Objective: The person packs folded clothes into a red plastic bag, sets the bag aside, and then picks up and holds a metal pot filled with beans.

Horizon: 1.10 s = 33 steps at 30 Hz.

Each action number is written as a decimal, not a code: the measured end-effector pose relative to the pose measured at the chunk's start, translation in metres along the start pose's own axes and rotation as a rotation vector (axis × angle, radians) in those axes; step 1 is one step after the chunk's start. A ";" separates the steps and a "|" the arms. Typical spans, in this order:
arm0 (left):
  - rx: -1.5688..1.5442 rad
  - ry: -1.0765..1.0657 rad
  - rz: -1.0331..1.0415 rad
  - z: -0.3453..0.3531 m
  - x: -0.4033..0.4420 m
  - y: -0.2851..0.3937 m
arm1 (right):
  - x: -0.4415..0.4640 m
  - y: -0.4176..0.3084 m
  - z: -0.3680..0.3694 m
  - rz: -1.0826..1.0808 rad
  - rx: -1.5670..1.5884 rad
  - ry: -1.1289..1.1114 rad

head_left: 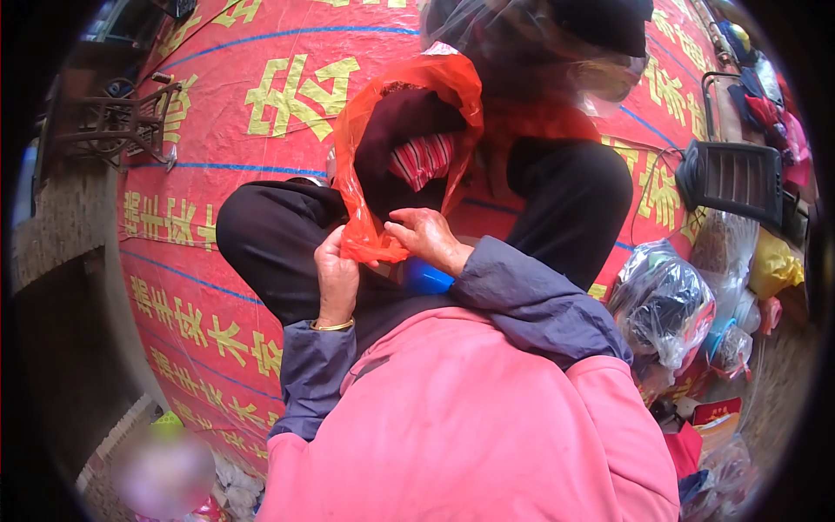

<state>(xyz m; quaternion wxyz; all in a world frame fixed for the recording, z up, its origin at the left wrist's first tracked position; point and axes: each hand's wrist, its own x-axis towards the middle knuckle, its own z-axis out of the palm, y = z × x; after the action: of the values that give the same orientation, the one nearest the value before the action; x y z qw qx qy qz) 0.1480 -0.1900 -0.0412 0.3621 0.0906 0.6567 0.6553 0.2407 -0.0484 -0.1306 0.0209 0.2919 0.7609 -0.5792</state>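
The left hand (337, 277), back uppermost and forearm extending forward, has its grip closed on the near edge of a translucent red plastic bag (352, 178). The right hand (428, 238) reaches in from the right, fingers bent at that edge; whether its grip is closed cannot be told. The bag lies between the knees, long axis running away from the body, leaning slightly right.

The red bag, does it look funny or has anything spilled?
Nothing odd stands out: the red bag gapes open with striped cloth inside, and I see no spill. The left hand pinches its near edge.
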 end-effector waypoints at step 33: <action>0.121 -0.100 0.079 -0.006 -0.007 -0.003 | 0.051 -0.058 -0.143 -0.440 -0.370 0.413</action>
<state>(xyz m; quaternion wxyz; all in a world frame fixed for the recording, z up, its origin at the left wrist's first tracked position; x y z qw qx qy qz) 0.1506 -0.1988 -0.0428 0.3621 0.1708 0.6722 0.6228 0.2150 0.0919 -0.0524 -0.2062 0.2232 0.8858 -0.3509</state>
